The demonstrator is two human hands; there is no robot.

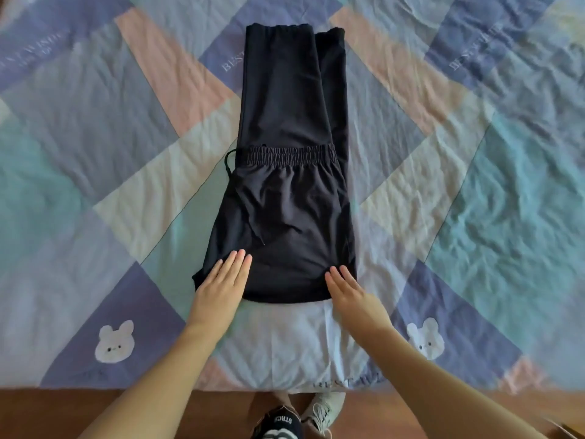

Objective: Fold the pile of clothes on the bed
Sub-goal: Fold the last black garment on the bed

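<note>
Black trousers (291,172), waistband folded up over the legs, lie mid-bed on a patchwork quilt (474,185). Left hand (223,282) & right hand (348,293), fingers straight, press flat on the near fold edge.

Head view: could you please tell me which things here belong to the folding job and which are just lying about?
Part of the job:
- black trousers, partly folded on the bed
- left hand, flat on the near fold
- right hand, flat on the near fold

Just there:
- patchwork quilt under the trousers
- white shoe on the floor
- wooden floor
</note>
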